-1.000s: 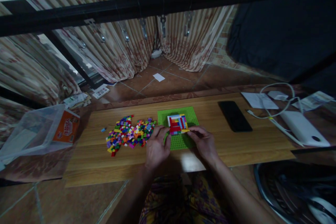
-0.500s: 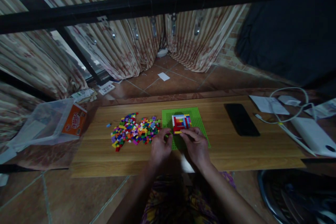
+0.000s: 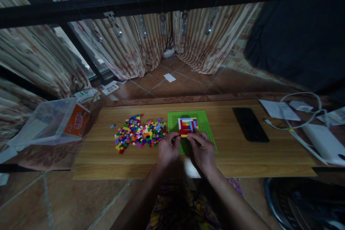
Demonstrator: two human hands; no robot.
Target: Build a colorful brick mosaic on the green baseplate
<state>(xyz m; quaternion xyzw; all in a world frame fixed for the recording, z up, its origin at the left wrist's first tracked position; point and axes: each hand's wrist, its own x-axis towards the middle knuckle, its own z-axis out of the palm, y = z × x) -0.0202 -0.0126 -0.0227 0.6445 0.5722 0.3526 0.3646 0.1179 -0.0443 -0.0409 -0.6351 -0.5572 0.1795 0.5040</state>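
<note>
- One low, many-coloured block of interlocking plastic bricks (image 3: 192, 125) stands on the flat, square, bright-green studded plastic baseplate (image 3: 208, 129), between the fingertips of both hands; pressure on its near wall could pop bricks loose or skew the row.
- A short yellow plastic brick (image 3: 184, 136) lies along the block's near edge; if its studs are out of line, pushing down could leave it tilted or half-seated.
- The right hand (image 3: 204, 150) has bent fingertips at the yellow brick's right end; I cannot tell whether they pinch it or merely press. An uneven push there could lift the other end.
- The left hand (image 3: 168, 149) curls by the block's near-left corner, its grip likewise impossible to tell; a sideways nudge could slide the baseplate, since nothing visible fastens it.
- A loose heap of small multicoloured plastic bricks (image 3: 140, 133) lies just left of the baseplate, so a swinging left wrist could scatter some.
- The long wood-grain tabletop (image 3: 107, 165) ends close under the forearms; stray bricks could roll off that near edge.
</note>
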